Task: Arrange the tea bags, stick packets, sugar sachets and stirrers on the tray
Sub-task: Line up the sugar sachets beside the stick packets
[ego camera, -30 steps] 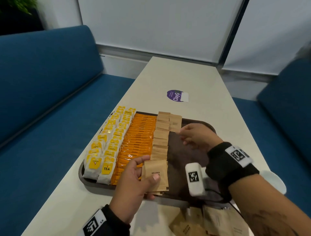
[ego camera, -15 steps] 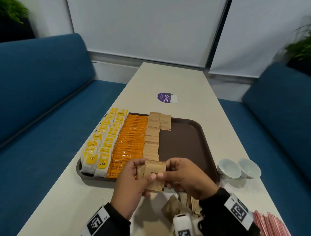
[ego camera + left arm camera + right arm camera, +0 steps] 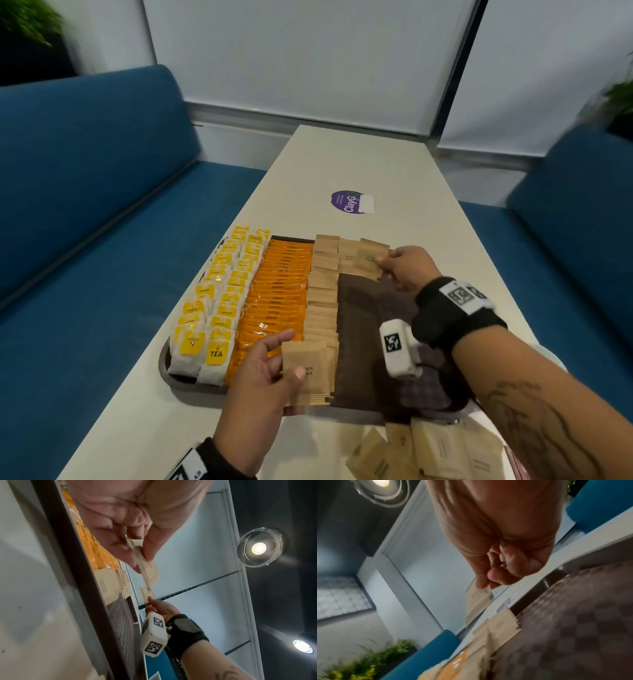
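A dark brown tray lies on the pale table, filled from the left with yellow-tagged tea bags, orange stick packets and a column of brown sugar sachets. My left hand grips a small stack of brown sugar sachets over the tray's near edge; the same stack shows between its thumb and fingers. My right hand pinches one brown sugar sachet at the tray's far end, beside a sachet lying there; that pinched sachet hangs tilted above the tray.
Loose brown sachets lie on the table in front of the tray, under my right forearm. A purple round sticker sits further up the table. Blue sofas flank the table on both sides. The right half of the tray floor is bare.
My right hand took one sachet from the stack in my left hand and carried it to the tray's far end. The left hand stayed near the tray's front edge with the stack.
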A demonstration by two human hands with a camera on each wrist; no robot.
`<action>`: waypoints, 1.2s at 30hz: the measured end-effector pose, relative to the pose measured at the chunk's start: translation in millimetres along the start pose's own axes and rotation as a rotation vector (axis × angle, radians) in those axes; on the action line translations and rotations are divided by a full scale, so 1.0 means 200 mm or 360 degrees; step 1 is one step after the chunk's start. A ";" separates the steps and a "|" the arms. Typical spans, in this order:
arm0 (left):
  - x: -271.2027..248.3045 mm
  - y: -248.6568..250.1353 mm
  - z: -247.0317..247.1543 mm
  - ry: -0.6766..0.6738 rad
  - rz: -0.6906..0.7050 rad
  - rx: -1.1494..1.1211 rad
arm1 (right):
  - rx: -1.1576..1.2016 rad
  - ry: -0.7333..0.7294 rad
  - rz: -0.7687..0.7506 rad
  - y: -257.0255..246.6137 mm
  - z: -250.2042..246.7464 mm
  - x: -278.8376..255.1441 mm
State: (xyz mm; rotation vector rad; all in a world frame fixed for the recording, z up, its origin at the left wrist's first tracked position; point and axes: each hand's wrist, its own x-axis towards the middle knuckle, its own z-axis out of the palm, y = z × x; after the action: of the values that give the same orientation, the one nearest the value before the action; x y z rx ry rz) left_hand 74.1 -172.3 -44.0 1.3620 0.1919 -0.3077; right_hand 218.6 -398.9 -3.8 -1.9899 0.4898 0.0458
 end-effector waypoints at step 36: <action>-0.03 0.00 0.01 -0.0076 0.0081 -0.0043 | -0.0337 -0.0441 -0.0074 0.00 0.02 -0.21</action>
State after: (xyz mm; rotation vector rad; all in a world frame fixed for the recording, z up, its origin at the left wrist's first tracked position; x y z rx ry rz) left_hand 67.8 -174.1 -41.6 1.3296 0.1211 -0.2940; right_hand 180.9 -381.5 4.5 -2.1579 0.2671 0.3526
